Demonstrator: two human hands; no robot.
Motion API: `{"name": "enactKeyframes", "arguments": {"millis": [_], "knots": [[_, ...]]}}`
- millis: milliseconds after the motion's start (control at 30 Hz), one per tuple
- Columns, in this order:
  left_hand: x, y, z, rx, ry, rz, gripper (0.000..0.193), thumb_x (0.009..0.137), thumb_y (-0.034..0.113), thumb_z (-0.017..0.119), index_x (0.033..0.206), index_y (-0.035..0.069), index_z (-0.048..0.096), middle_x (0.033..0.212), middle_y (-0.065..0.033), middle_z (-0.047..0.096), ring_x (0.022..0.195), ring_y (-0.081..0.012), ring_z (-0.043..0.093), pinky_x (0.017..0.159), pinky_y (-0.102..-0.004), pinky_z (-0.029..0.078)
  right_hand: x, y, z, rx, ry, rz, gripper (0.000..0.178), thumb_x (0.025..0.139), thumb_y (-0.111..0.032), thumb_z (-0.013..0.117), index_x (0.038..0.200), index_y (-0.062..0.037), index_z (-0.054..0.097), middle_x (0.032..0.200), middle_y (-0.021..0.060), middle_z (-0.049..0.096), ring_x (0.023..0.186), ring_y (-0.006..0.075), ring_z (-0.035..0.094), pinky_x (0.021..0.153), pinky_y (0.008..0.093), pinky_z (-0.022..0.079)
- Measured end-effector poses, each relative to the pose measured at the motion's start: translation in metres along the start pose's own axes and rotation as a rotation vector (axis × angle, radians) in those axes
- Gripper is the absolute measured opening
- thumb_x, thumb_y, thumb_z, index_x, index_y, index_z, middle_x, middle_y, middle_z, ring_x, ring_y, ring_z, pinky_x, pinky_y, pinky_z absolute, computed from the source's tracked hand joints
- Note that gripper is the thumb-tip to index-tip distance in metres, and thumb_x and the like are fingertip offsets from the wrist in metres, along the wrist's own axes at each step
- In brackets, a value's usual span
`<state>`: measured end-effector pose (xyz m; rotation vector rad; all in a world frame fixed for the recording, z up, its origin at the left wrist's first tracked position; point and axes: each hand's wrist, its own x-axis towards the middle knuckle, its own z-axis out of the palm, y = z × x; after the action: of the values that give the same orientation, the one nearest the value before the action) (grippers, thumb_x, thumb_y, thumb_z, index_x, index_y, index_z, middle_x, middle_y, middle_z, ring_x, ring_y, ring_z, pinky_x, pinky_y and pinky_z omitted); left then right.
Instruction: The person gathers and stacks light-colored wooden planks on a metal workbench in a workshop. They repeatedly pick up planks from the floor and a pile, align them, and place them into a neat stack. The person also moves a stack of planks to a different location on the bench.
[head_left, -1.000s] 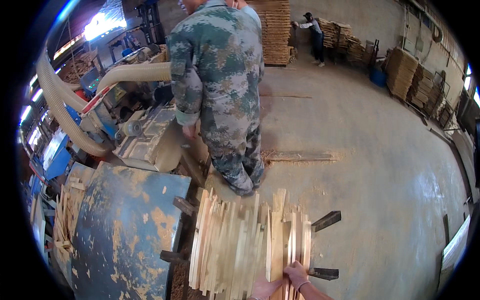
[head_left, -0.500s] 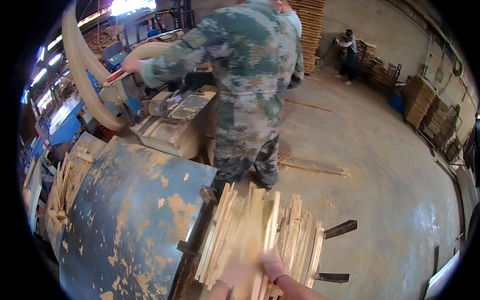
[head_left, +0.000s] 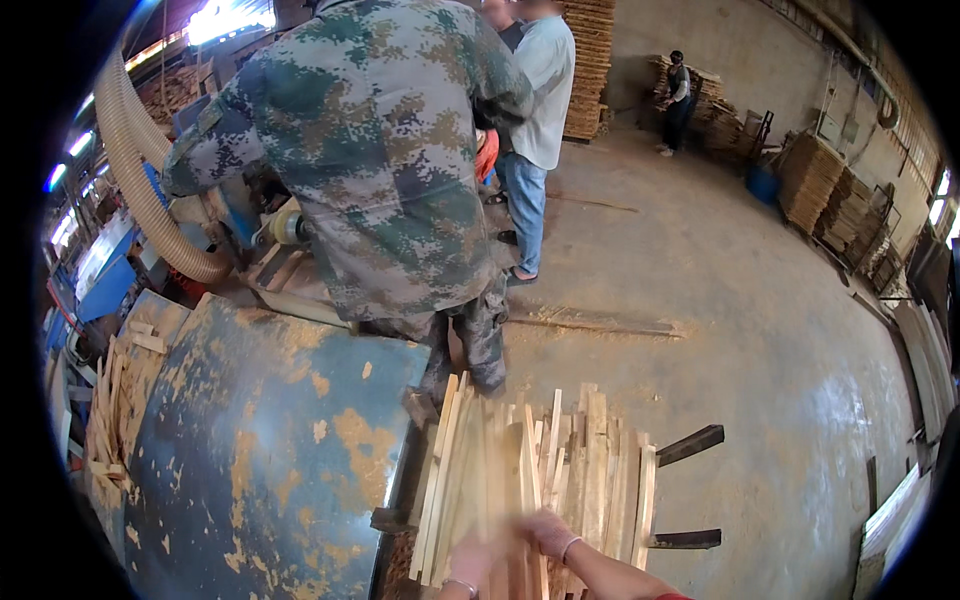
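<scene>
A pile of pale wooden strips (head_left: 595,450) lies lengthwise in front of me. My left hand (head_left: 474,558), smeared by motion, is at the near end of a blurred wooden board (head_left: 490,470) and seems closed on it. Close beside it, my right hand (head_left: 549,532) has its fingers closed around the near ends of wooden strips (head_left: 530,460) in the middle of the pile. Both hands look covered by thin, light gloves. The fingertips are blurred or hidden by the wood.
Left of the pile is a dust-spotted blue-grey metal table (head_left: 270,430). Dark metal bars (head_left: 690,443) jut out on the right. A person in camouflage clothing (head_left: 370,160) stands ahead at a machine with a ribbed hose (head_left: 135,160). Another in jeans (head_left: 525,210) stands beyond.
The person in camouflage has shifted left and leans over the machine, revealing people behind. My hands remain at the pile's near end; the strips between them have shifted and tilt differently.
</scene>
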<state>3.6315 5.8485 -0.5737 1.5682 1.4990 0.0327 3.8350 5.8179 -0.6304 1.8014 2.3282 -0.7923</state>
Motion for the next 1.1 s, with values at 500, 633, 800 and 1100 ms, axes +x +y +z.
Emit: {"name": "enactKeyframes", "arguments": {"millis": [500, 633, 800, 1100], "knots": [[-0.002, 0.011, 0.004, 0.075, 0.151, -0.024, 0.078, 0.084, 0.030, 0.081, 0.146, -0.006, 0.049, 0.126, -0.0284, 0.065, 0.121, -0.0427, 0.063, 0.105, -0.0496, 0.052, 0.031, -0.050, -0.002, 1.145, 0.242, 0.707, 0.079, 0.087, -0.031, 0.080, 0.151, -0.0032, 0.043, 0.124, 0.0217, 0.071, 0.119, 0.0319, 0.067, 0.099, 0.0453, 0.054], [0.005, 0.021, -0.022, 0.169, 0.202, -0.006, 0.066, 0.086, 0.030, 0.080, 0.136, -0.002, 0.051, 0.113, -0.0238, 0.065, 0.105, -0.0420, 0.066, 0.096, -0.0497, 0.056, 0.064, -0.016, 0.048, 0.876, 0.153, 0.275, 0.076, 0.096, -0.033, 0.075, 0.155, 0.0002, 0.041, 0.130, 0.0229, 0.068, 0.119, 0.0321, 0.068, 0.103, 0.0465, 0.054], [0.008, 0.027, -0.046, 0.574, 0.558, 0.267, 0.066, 0.087, 0.036, 0.079, 0.137, 0.004, 0.051, 0.120, -0.0131, 0.061, 0.113, -0.0333, 0.061, 0.103, -0.0514, 0.048, 0.077, -0.054, -0.090, 0.627, -0.107, 0.503, 0.079, 0.101, -0.047, 0.066, 0.154, 0.0066, 0.042, 0.141, 0.0309, 0.063, 0.129, 0.0344, 0.065, 0.108, 0.0411, 0.052], [-0.013, -0.005, -0.024, 0.758, 0.334, 0.293, 0.084, 0.080, 0.045, 0.080, 0.146, 0.007, 0.045, 0.144, -0.0170, 0.045, 0.139, -0.0413, 0.041, 0.120, -0.0586, 0.031, -0.061, 0.007, -0.024, 0.438, 0.307, 0.772, 0.080, 0.092, -0.042, 0.073, 0.156, -0.0063, 0.042, 0.139, 0.0197, 0.059, 0.129, 0.0348, 0.058, 0.107, 0.0466, 0.050]]}}
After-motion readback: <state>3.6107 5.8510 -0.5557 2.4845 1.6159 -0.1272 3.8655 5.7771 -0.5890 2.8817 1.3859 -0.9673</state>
